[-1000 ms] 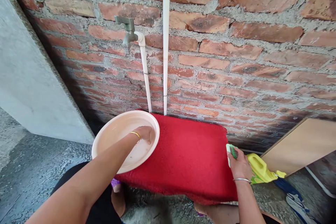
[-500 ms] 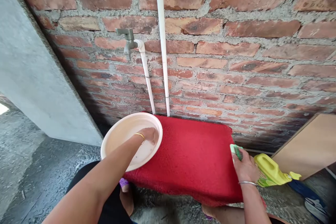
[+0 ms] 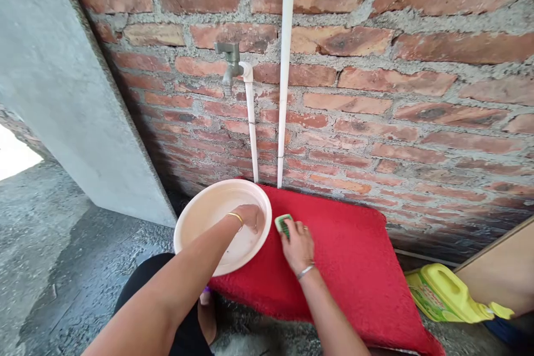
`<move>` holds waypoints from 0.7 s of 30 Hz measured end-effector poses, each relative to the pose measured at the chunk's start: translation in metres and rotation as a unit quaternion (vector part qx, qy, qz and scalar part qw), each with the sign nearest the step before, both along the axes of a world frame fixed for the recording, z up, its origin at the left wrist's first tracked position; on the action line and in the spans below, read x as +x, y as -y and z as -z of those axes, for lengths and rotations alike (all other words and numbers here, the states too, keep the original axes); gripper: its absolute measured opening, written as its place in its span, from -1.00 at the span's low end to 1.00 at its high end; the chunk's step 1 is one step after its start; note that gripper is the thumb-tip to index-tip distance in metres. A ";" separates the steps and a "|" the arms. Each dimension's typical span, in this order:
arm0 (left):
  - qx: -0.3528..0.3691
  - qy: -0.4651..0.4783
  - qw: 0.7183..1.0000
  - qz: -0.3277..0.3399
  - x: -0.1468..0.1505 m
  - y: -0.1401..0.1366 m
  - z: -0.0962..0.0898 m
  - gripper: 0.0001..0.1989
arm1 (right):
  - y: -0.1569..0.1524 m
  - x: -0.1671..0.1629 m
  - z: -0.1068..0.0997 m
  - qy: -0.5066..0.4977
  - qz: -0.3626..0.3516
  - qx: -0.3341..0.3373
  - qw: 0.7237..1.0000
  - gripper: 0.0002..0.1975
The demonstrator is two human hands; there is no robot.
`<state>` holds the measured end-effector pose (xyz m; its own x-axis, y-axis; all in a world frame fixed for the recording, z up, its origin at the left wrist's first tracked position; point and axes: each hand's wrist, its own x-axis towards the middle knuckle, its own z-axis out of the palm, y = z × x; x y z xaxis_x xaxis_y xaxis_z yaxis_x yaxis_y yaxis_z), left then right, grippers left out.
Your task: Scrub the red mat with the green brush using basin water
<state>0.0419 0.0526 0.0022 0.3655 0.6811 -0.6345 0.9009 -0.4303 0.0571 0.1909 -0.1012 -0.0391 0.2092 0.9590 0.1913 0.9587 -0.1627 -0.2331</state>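
My left hand (image 3: 250, 217) reaches inside the pale pink basin (image 3: 180, 233), fingers stretched down along its inner right side and partly hidden. It wears a gold bangle at the wrist. My right hand (image 3: 299, 247) is closed around a small green and white scrub brush (image 3: 281, 221). That brush is at the red cloth (image 3: 350, 261), just right of the basin's rim. The cloth covers a low table or bench and hangs over its front edge. The basin stands on the cloth's left end.
A grey tap (image 3: 229, 61) on a white pipe (image 3: 252, 122) stands above the basin, by the brick wall (image 3: 367, 72). A grey slab (image 3: 83, 78) leans at left. A yellow jug (image 3: 446, 292) lies at lower right, near a tan board (image 3: 504, 267).
My right hand has moved left with the brush, from the cloth's far right end to beside the basin. My left hand stays in the basin. The view has shifted slightly.
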 end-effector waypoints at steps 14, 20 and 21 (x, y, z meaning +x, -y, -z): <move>0.009 0.036 0.999 -0.010 -0.002 0.007 -0.010 -0.44 | 0.089 0.198 -0.006 0.075 0.253 -0.068 0.962 -0.55; -0.003 0.030 0.999 -0.031 -0.001 0.009 -0.010 -0.42 | 0.142 0.251 0.005 0.050 0.416 -0.047 0.907 -0.54; -0.002 0.030 0.999 -0.036 -0.002 0.010 -0.010 -0.42 | 0.142 0.248 0.007 0.052 0.412 -0.032 0.909 -0.53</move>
<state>0.0401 0.0428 0.0124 0.3540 0.7036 -0.6161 0.9240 -0.3649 0.1142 0.4389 -0.2432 -0.0461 0.8453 0.4954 0.2001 0.5221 -0.8455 -0.1124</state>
